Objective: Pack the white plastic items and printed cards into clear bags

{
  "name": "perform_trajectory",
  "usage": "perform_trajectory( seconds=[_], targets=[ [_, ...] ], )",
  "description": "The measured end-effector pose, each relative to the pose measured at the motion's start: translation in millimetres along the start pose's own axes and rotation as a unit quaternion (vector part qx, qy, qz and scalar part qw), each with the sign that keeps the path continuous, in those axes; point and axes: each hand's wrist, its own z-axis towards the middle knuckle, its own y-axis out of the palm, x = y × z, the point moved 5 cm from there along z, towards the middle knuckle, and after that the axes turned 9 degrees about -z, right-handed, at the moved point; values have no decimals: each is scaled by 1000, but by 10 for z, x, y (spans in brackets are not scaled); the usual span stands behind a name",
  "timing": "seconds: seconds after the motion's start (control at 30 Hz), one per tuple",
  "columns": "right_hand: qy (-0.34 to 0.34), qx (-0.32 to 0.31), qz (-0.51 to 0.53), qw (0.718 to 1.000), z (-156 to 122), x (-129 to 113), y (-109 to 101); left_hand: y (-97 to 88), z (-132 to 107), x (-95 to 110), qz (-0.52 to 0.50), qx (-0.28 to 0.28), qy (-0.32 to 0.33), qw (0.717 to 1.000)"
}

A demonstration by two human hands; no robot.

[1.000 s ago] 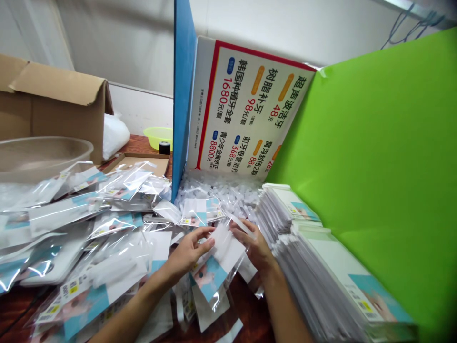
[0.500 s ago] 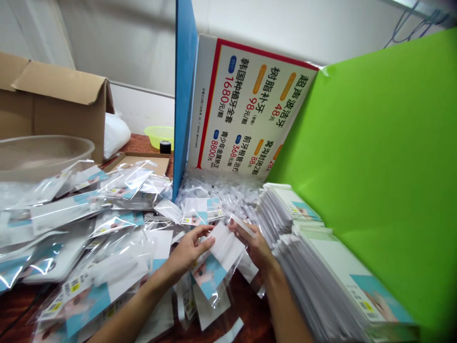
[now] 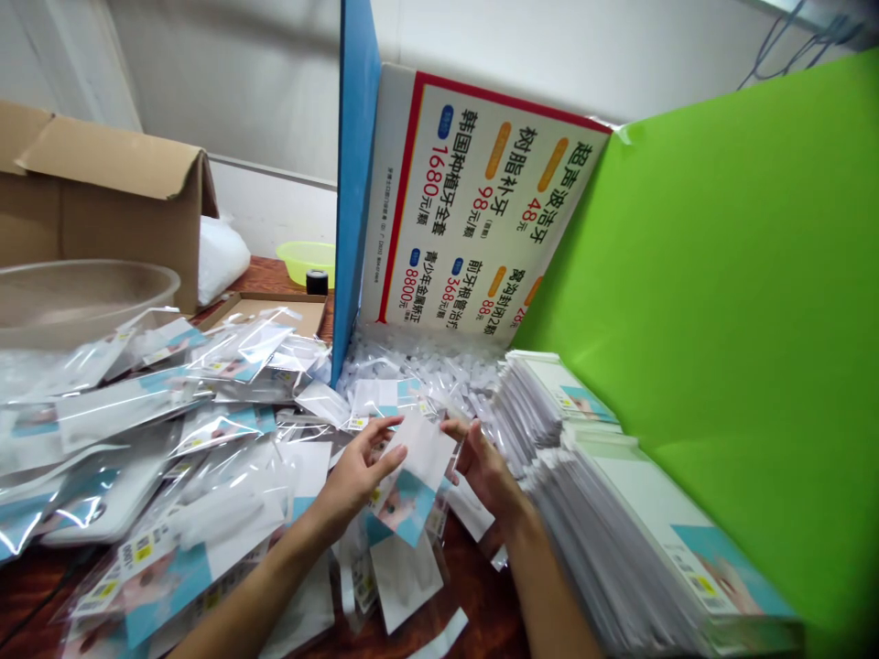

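Note:
My left hand (image 3: 361, 471) pinches the left edge of a small bagged card (image 3: 416, 467), thumb in front and fingers behind. The card is white above and blue with a printed face below, in clear plastic, and hangs tilted over the table. At its right edge is my right hand (image 3: 487, 471), fingers apart and bent, fingertips close to the card's upper corner; whether they touch it I cannot tell. Beneath lie more bagged cards (image 3: 405, 581) and a loose white strip (image 3: 443, 636). Behind the hands is a heap of small white pieces (image 3: 439, 366).
Stacks of bagged cards (image 3: 638, 494) stand on the right before a green panel (image 3: 742, 275). A blue panel (image 3: 357, 183) and a printed price board (image 3: 481, 201) rise behind. Bagged cards pile up (image 3: 185, 540) at left, near a clear tub (image 3: 89, 293) and cardboard box (image 3: 103, 201).
The white strip that stood out from my right hand no longer shows there. The right fingers have spread apart, and the bagged card has shifted slightly left and up in my left hand.

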Motion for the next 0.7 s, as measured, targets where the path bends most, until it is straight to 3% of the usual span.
perform_trajectory(
  seconds=[0.17,0.33,0.5,0.7],
  targets=[
    [18,-23,-45,999,-27,37,62,54,-23,-1,-30,-27,-15,999],
    [20,-45,-48,998,-27,-13,85,46,-28,32,-38,-1,18,999],
    [14,-59,-137,989,-24,-2,102,53,-31,16,-53,-1,13,998],
    [7,-25,-178,984,-10,-33,118,80,-30,-20,-75,-27,-1,997]
  ],
)
